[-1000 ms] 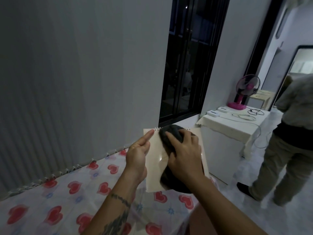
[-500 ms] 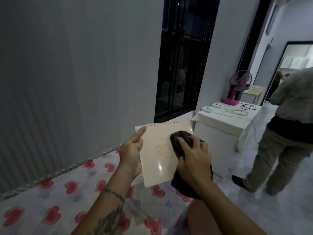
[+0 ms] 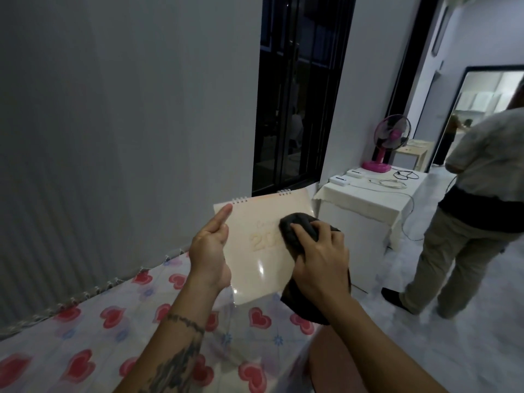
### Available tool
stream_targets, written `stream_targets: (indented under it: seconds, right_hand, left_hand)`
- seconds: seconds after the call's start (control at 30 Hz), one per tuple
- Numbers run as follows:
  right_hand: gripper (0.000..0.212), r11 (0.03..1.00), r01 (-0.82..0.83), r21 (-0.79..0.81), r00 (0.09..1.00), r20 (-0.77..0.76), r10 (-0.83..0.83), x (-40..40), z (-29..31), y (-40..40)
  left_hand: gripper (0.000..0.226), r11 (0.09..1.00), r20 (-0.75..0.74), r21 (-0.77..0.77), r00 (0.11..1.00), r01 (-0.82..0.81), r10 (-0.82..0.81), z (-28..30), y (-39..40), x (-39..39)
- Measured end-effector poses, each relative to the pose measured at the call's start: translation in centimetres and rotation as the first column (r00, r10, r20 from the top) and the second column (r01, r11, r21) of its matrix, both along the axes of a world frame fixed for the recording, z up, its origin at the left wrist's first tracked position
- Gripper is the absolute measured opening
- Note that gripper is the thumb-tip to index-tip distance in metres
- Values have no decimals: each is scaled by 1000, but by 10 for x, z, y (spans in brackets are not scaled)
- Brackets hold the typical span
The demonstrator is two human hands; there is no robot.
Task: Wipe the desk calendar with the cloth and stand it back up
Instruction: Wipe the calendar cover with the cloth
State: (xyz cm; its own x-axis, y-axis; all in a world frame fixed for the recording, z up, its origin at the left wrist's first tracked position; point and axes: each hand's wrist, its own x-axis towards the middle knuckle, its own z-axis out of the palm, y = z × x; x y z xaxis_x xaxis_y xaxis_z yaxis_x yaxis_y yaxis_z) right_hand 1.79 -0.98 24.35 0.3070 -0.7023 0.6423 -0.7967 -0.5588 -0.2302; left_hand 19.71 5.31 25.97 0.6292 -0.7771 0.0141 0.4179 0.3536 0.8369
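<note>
Pinching the desk calendar [image 3: 256, 251] at its edge with our left hand [image 3: 211, 249], our right hand [image 3: 320, 259] clenches the cloth [image 3: 297, 226]; we should press evenly, bracing against flex.

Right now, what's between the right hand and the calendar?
The dark cloth, pressed by the right hand onto the calendar, head view.

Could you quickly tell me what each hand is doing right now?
Left hand: closed on the calendar edge.
Right hand: closed on the cloth, pressing it against the calendar.
</note>
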Motion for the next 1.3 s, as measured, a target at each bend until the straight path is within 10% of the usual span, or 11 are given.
stream_targets:
  seconds: [0.33,0.57,0.87,1.1,1.3]
  right_hand:
    - [55,956,-293,-8,947,-139,289,16,-30,42]
    - [54,999,-38,25,998,-52,39,-4,-22,13]
    - [49,960,-276,33,951,-135,278,6,-35,31]
    - [50,999,6,32,1000,-31,-5,-10,-15,-5]
    - [44,947,-316,-53,925,-237,296,1,-33,30]
  left_hand:
    - [46,999,-112,27,993,-26,29,2,-8,2]
    - [50,996,-126,24,988,-82,85,-2,-8,15]
    - [46,993,-86,111,996,-27,37,-13,-18,-7]
    - [48,991,30,129,999,-25,22,-14,-11,-9]
    - [46,995,58,99,998,17,-23,-14,-20,-23]
